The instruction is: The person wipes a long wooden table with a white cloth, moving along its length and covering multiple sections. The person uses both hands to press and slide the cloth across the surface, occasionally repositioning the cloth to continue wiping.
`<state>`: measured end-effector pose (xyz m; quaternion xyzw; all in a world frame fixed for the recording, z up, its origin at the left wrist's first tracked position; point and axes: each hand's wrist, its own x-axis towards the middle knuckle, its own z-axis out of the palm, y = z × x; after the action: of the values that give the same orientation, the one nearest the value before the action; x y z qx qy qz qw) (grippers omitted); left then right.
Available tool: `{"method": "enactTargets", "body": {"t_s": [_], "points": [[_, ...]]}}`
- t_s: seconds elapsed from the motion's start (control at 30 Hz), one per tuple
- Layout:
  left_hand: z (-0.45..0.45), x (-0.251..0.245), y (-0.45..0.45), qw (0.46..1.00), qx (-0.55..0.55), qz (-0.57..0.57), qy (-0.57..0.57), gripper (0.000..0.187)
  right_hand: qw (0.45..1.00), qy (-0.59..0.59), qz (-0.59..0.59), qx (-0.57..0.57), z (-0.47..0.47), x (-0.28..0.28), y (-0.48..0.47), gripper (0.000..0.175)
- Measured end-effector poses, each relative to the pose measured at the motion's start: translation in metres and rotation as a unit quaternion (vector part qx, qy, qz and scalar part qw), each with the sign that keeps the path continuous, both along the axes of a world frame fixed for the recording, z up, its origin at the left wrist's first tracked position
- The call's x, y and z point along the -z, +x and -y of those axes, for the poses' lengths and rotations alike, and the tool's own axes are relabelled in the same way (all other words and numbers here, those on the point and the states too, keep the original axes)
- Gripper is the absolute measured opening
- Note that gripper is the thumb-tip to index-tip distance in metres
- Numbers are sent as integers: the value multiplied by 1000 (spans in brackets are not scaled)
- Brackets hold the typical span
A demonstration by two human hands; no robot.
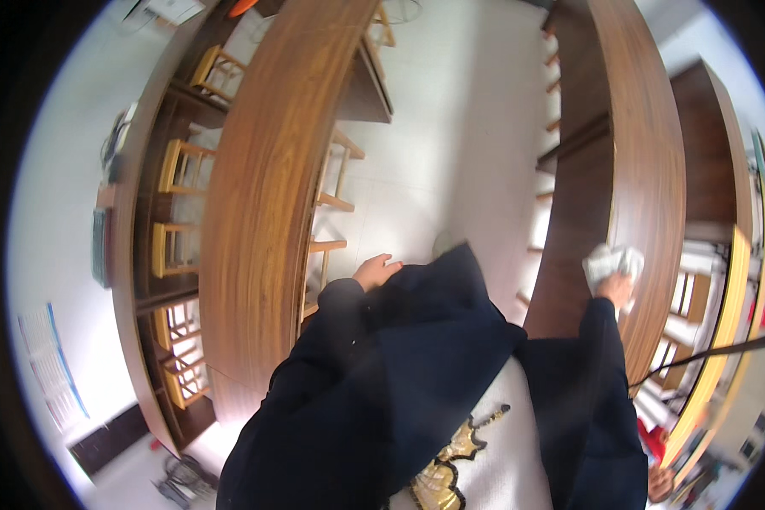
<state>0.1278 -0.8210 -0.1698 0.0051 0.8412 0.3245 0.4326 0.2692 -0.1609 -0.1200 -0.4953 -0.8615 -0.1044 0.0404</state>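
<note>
My right hand (617, 288) grips a pale crumpled cloth (612, 262) on the top of the long brown wooden table (647, 146) to my right. The cloth looks blurred and reaches the table's near edge. My left hand (377, 271) holds nothing; it hangs over the aisle with its fingers apart, near the open front of my dark jacket (433, 357). To the left runs another long wood-grain table (261, 191), and the left hand is not touching it.
Wooden stools (335, 203) stand partly under the left table. More stools (182, 248) line a further table (127, 268). The pale floor (421, 166) forms an aisle. A black strap or cord (714, 350) crosses at right. A person in red (653, 440) is at lower right.
</note>
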Motion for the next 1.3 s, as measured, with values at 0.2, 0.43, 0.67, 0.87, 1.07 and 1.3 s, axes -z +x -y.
{"method": "enactTargets", "body": {"t_s": [0.2, 0.43, 0.67, 0.87, 1.07, 1.3], "points": [[78, -63, 49, 983, -131, -74, 110, 74, 972, 19, 80, -221, 112, 54, -75, 40], [2, -71, 57, 951, -254, -149, 95, 68, 744, -392, -8, -541, 381, 70, -328, 38], [12, -103, 86, 868, -464, -174, 15, 65, 500, -387, -28, -774, 616, -45, -347, 44], [16, -120, 117, 827, -544, -142, -12, 63, 401, -310, 57, -860, 695, -8, -308, 64], [4, -125, 145, 803, -580, -136, -14, 61, 417, -210, 143, -873, 688, 39, -274, 68], [9, -117, 152, 738, -576, -330, -119, 49, 248, -235, 146, -929, 676, 12, -196, 73]]}}
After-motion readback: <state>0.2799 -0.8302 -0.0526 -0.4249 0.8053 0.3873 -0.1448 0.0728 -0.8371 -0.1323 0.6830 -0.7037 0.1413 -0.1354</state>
